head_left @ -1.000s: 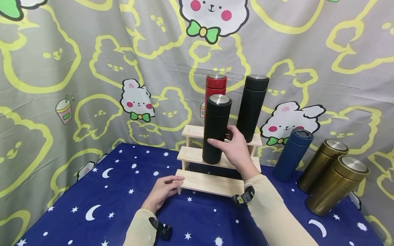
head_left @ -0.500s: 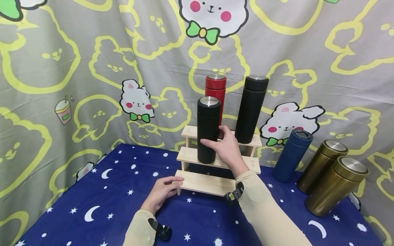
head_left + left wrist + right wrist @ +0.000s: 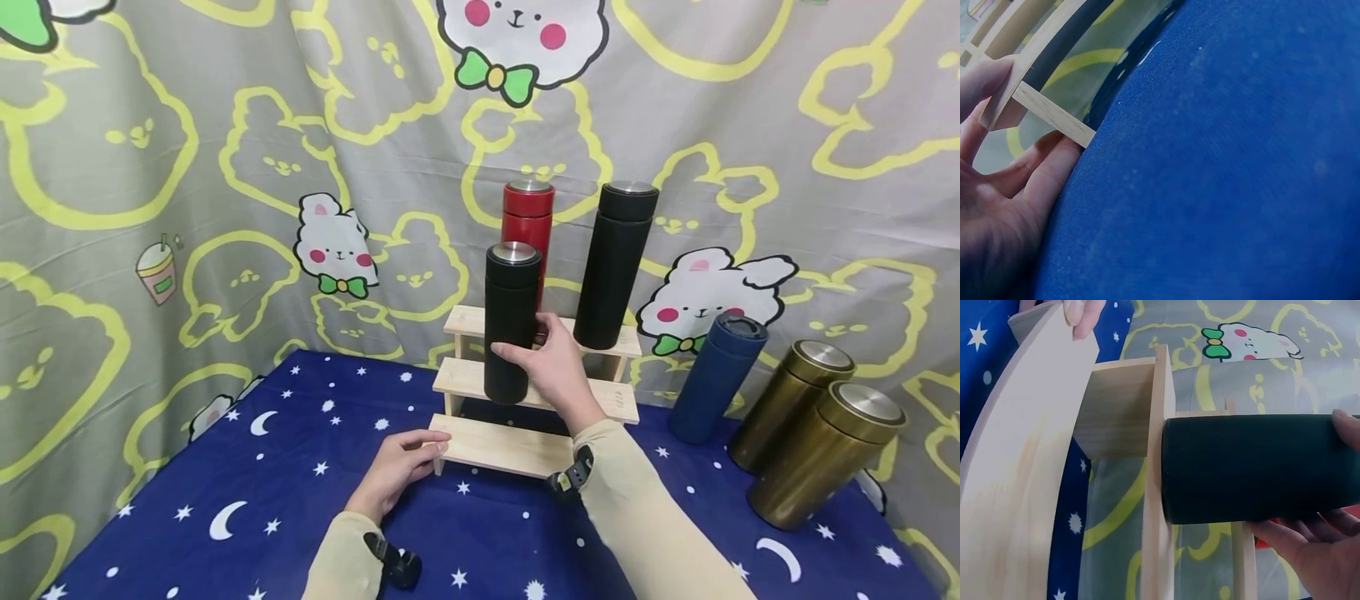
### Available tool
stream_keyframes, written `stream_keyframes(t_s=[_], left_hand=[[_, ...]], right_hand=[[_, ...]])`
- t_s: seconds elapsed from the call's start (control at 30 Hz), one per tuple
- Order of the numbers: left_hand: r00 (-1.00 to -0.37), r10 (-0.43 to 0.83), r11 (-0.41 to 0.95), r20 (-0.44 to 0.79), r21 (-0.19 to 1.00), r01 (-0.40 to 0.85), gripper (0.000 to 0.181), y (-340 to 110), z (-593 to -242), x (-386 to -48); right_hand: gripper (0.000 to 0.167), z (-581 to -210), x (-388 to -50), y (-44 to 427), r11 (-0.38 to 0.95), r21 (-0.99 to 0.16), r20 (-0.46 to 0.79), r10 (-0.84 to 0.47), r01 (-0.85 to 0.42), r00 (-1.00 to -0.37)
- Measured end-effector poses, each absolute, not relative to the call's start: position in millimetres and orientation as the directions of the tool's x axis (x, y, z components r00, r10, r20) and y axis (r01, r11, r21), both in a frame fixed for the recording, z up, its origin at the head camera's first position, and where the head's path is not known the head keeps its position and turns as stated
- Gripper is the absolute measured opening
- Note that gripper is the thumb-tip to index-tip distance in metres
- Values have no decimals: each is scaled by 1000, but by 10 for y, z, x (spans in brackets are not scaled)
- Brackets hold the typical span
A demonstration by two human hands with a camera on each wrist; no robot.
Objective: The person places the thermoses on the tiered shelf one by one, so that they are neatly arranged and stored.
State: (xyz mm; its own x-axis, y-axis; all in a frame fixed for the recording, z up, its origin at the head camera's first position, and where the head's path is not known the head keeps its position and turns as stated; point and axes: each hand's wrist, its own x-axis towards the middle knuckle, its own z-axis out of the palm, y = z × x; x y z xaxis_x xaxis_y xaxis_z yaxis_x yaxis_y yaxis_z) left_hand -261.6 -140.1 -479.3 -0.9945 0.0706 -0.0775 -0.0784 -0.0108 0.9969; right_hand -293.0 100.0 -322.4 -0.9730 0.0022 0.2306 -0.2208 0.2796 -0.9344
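Observation:
My right hand point(image 3: 551, 362) grips a tall black thermos bottle point(image 3: 510, 333) with a steel-topped lid, thumb and fingers around its lower half. The bottle stands upright, its base meeting the middle board point(image 3: 1159, 550) of a three-tier wooden display stand point(image 3: 510, 446) near the front edge. My left hand point(image 3: 401, 467) holds the left end of the lowest board; in the left wrist view its thumb point(image 3: 988, 81) is on the board and its fingertips are by the leg point(image 3: 1054, 115). Behind, on the top tier, are a red thermos point(image 3: 527, 208), partly hidden, and another black thermos point(image 3: 615, 267).
To the right of the stand, a blue bottle point(image 3: 716, 379) and two bronze-coloured thermos bottles point(image 3: 787, 404) stand on the dark blue star-patterned cloth point(image 3: 300, 483). A grey curtain point(image 3: 420, 167) with cartoon drawings hangs close behind the stand.
My right hand has moved the black thermos left along the middle tier, then slightly down towards me. The left hand keeps its place on the lowest board.

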Motion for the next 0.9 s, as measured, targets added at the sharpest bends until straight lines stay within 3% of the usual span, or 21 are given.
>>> stream_keyframes(t_s=[0.9], left_hand=[[-994, 72, -6, -82, 997, -83, 30, -1392, -4786, -2608]], right_hand=[[75, -3306, -2860, 1103, 287, -919, 276, -28, -272, -961]])
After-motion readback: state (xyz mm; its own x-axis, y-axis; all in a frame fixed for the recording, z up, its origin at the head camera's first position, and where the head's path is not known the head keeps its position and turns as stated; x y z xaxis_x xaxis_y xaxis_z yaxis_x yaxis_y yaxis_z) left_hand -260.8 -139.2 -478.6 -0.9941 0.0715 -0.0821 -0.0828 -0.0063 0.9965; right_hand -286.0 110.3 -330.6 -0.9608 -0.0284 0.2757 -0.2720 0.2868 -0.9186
